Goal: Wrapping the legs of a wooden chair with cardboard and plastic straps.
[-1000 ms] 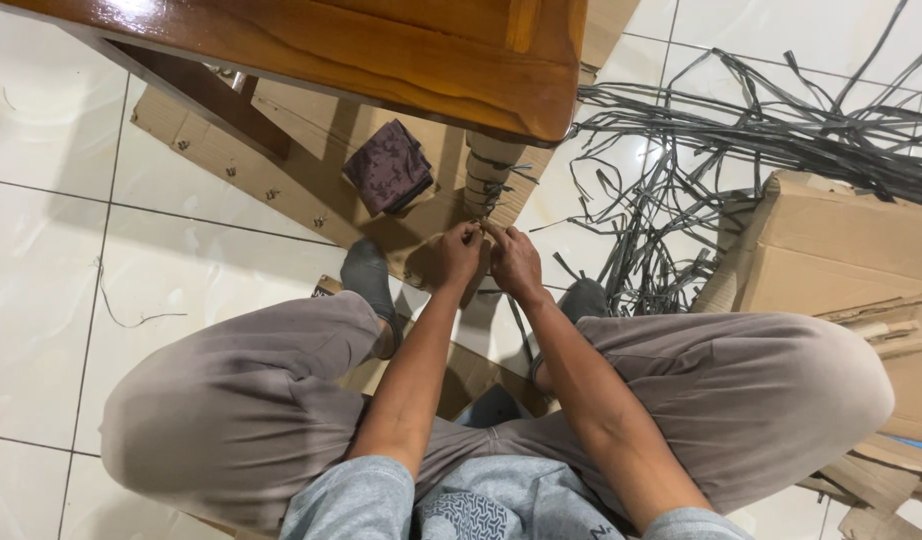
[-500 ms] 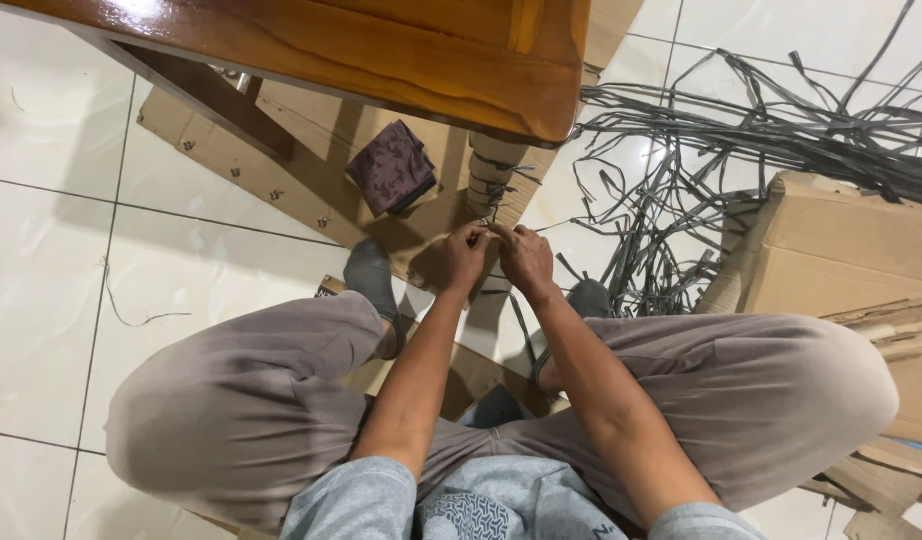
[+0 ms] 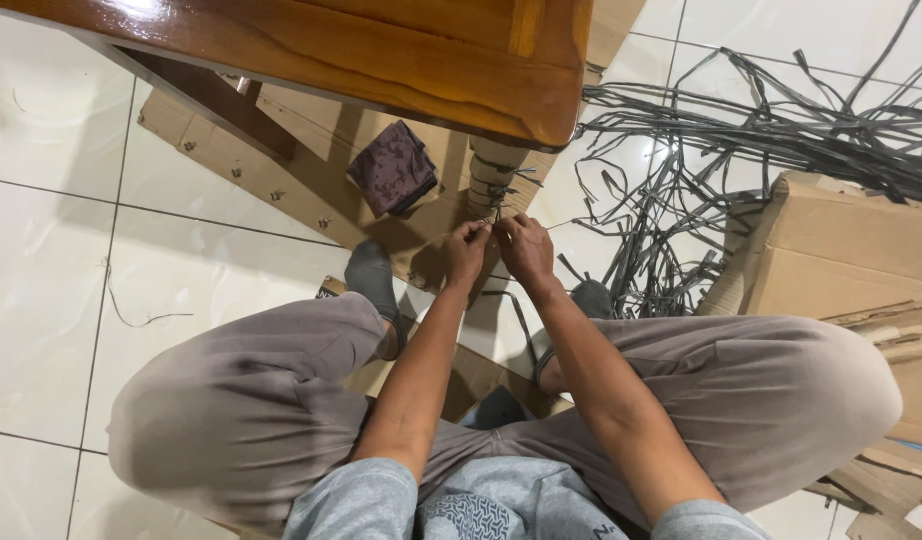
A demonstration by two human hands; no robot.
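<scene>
**Two hands pinched together on a strap at a wrapped furniture leg**

A glossy brown wooden surface [image 3: 401, 50] overhangs the top of the view and hides the upper part of the leg [image 3: 493, 178] below it. That leg is wrapped in pale cardboard and crossed by thin grey strap turns. Beside it, on flattened cardboard sheets [image 3: 281, 170] spread over the floor, lies a folded dark purple patterned cloth [image 3: 393, 168].

The left hand [image 3: 465, 252] and right hand [image 3: 526, 248] meet just below the leg, fingertips closed and nearly touching each other, apparently pinching a thin grey strap [image 3: 494, 222]; the strap is too fine there to tell which hand grips it.

To the right, a loose tangle of flat grey plastic straps [image 3: 701, 150] sprawls over the white glossy floor tiles [image 3: 51, 250], reaching a brown cardboard box [image 3: 841, 250] with torn edges. The person's knees, in grey-brown trousers, flank the arms; grey-socked feet rest near the cardboard. Bare tile lies open to the left.
</scene>
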